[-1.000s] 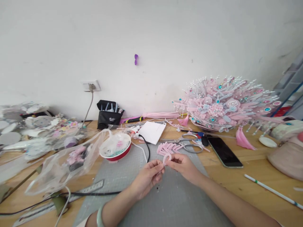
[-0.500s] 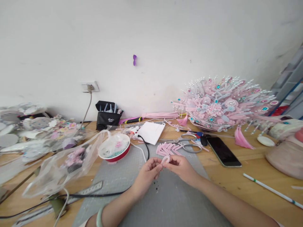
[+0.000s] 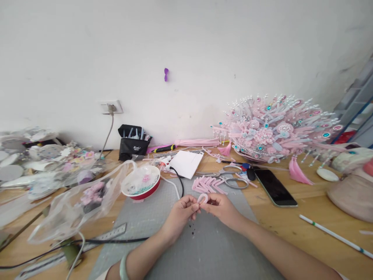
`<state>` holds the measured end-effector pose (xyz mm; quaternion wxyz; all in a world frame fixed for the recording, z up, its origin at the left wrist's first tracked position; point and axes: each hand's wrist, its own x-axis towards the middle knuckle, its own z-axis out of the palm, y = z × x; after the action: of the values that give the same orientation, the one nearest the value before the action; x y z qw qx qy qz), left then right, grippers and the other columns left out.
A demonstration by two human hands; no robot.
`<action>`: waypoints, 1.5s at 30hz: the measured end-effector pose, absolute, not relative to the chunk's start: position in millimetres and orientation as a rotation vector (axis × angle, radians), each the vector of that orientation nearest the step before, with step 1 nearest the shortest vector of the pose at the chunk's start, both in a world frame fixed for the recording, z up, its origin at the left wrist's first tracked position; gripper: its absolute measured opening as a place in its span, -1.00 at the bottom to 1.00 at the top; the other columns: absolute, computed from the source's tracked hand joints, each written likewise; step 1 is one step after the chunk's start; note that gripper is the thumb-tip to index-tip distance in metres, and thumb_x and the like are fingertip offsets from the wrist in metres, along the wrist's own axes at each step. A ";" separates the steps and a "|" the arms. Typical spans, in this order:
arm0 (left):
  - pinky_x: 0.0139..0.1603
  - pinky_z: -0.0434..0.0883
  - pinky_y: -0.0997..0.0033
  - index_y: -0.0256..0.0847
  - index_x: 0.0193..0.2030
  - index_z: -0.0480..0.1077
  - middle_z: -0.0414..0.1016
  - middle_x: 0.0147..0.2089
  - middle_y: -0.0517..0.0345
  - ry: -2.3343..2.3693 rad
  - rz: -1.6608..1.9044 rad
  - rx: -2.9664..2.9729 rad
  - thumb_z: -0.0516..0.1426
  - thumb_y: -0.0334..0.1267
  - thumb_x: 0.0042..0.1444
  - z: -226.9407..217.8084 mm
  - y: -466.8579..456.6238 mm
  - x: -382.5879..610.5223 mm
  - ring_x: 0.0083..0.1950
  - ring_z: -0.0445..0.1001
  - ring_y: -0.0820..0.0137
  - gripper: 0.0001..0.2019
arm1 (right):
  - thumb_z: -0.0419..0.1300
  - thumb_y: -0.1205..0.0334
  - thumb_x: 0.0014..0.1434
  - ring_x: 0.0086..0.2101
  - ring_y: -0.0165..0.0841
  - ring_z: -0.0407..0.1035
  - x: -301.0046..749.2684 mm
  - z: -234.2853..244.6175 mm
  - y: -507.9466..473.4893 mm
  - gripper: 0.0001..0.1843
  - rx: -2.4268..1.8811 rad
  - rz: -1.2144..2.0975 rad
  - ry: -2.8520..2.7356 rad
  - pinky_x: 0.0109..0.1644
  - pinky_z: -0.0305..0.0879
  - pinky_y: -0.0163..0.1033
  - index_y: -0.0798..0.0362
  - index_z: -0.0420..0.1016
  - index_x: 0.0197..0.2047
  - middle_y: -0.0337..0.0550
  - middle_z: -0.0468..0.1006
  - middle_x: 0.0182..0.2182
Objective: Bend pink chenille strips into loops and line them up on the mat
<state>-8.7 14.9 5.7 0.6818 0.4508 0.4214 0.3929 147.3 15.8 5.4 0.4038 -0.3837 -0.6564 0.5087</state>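
Between my two hands is a short pink pipe cleaner [image 3: 203,196] bent into a loop, its ends pinched low. My left hand [image 3: 184,212] grips one side with closed thumb and fingers. On the other side my right hand [image 3: 220,208] pinches it the same way, and the fingertips of both hands nearly touch. Just beyond them lies a pile of cut pink pipe cleaner pieces [image 3: 208,184] on the grey cutting mat [image 3: 215,249]. Grey-handled scissors [image 3: 236,183] rest beside that pile.
A large pink beaded headdress [image 3: 271,136] stands back right, near a phone [image 3: 276,187]. Left are a red-rimmed bowl [image 3: 150,193] of beads, a clear plastic bag [image 3: 64,214] and a black cable [image 3: 116,241]. A white card [image 3: 186,163] lies behind the mat, and a white stick [image 3: 335,235] right.
The pipe cleaner loop now stands more upright and shows its rounded top more plainly. Both hands have shifted only slightly; the other things lie as before.
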 end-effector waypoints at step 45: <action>-0.54 0.20 0.68 -0.37 -0.43 0.31 0.32 -0.57 0.22 0.441 0.542 0.376 0.17 -0.40 -0.04 1.7 4.9 -9.4 -0.61 0.28 0.65 -0.90 | 0.30 0.14 -0.13 -0.55 -0.49 0.22 130.6 -3.3 8.0 -0.78 -0.649 1.889 -0.683 -0.40 0.10 -0.34 0.13 0.45 -0.47 -0.30 0.36 -0.60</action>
<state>-9.4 4.9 1.7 0.9223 0.1830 0.2146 0.2641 130.6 8.0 -3.3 0.4927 -0.2677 -0.2816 0.7786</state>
